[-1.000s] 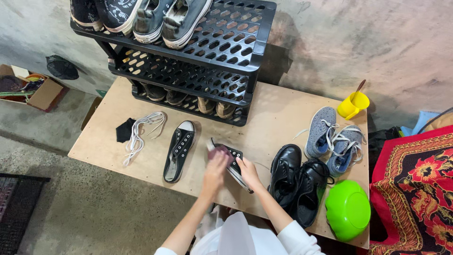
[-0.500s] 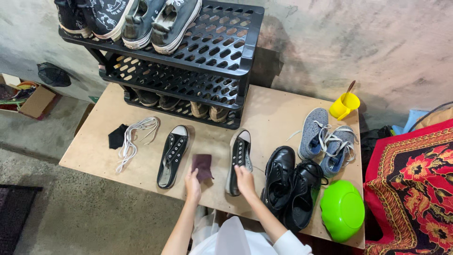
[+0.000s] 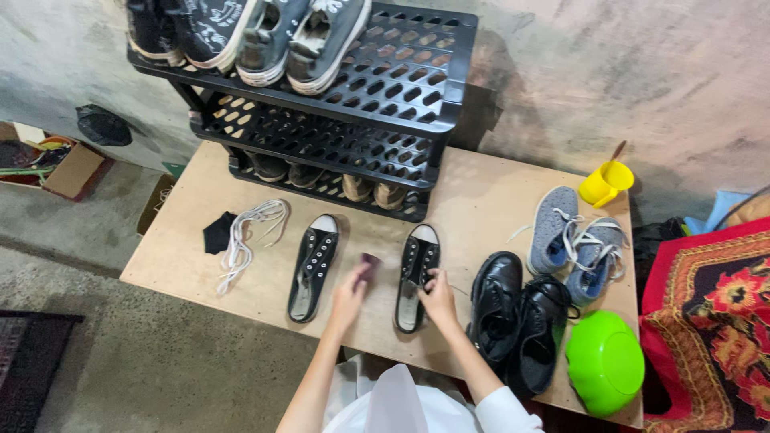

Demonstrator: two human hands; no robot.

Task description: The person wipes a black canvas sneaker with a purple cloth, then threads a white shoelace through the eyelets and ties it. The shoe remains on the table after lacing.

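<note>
While the right hand [image 3: 439, 298] pressed on the side of a black sneaker [image 3: 417, 277] lying flat on the table [image 3: 481, 200], the left hand [image 3: 350, 293] pinched a small dark cloth [image 3: 369, 262] just beside it. The sneaker looked light, its canvas soft and its sole stiffer, so the sole edge seemed the firmest place to hold. Left of that grip lay its twin [image 3: 314, 266], then loose white laces [image 3: 245, 236]. Close on the right stood black leather shoes [image 3: 517, 317], crowding that side; grey trainers [image 3: 573, 240], a green bowl [image 3: 604, 362] and a yellow cup [image 3: 605, 183] sat beyond. A shoe rack [image 3: 345, 104] stood behind.
</note>
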